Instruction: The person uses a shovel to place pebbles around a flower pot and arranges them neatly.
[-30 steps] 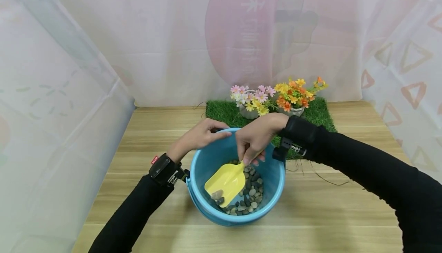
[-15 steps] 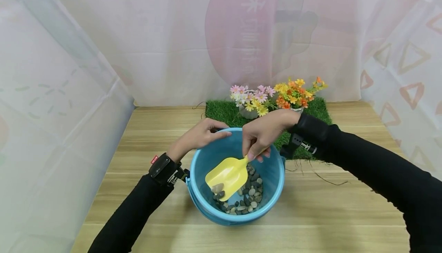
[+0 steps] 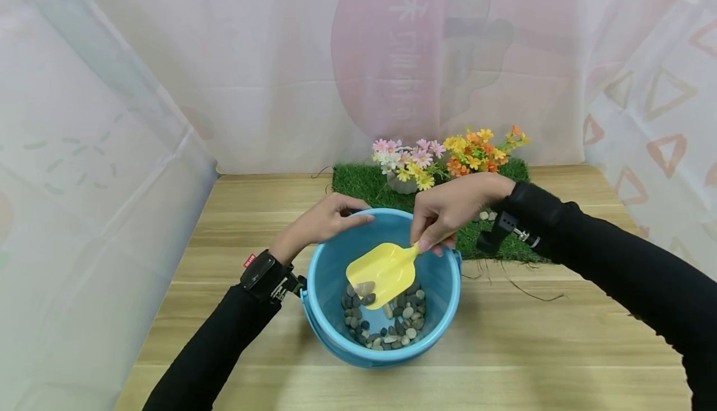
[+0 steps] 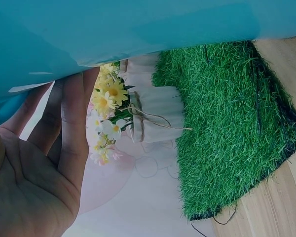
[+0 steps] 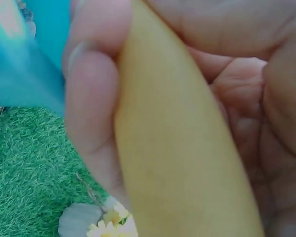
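Observation:
My right hand (image 3: 450, 212) grips the handle of a yellow scoop (image 3: 386, 271) above the right rear rim of a blue bucket (image 3: 386, 357). A few stones (image 3: 365, 288) lie at the scoop's front lip, and the blade hangs tilted inside the bucket. In the right wrist view the yellow handle (image 5: 172, 133) runs between thumb and fingers. My left hand (image 3: 322, 221) holds the bucket's rim at the back left, thumb over the edge and fingers along the outside wall, as the left wrist view shows. Several grey, black and pale pebbles (image 3: 407, 313) cover much of the bucket's floor.
Behind the bucket lies a green grass mat (image 3: 358, 180). Two small pots of artificial flowers stand on it, one pink and yellow (image 3: 417, 157), one orange and yellow (image 3: 476, 149). A few pale stones (image 3: 485, 216) rest on the mat near my right wrist. Printed cloth walls surround the wooden table (image 3: 246, 212).
My right hand has moved right and up, drawing the scoop with its stones away from the pebbles toward the bucket's right rear rim. The left hand stays on the rim.

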